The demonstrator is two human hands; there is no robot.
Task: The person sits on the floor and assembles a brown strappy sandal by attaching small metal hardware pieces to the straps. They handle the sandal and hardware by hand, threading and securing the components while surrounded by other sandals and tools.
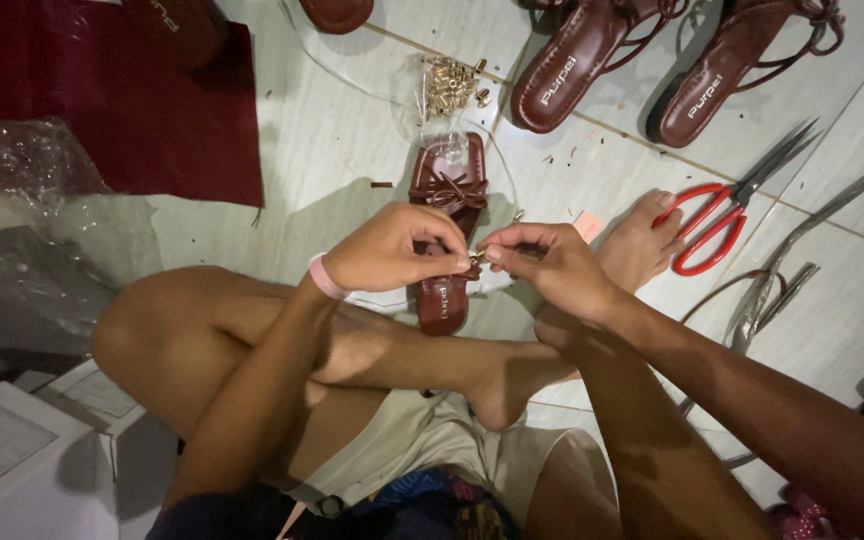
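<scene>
Lying flat on the tiled floor (332, 150), the brown sandal (445, 240) has its long axis running near-vertical in frame, heel end toward the person, bow end away. Left hand (392, 250) curled, fingertips pinched together over the sandal's middle. Right hand (542, 262) likewise pinched; both meet on a small metal piece (476, 258), too small to identify. Sandal: dark brown, knotted bow strap across the front, light lettering on the insole. Red-handled scissors (727, 215) well apart to the right.
</scene>
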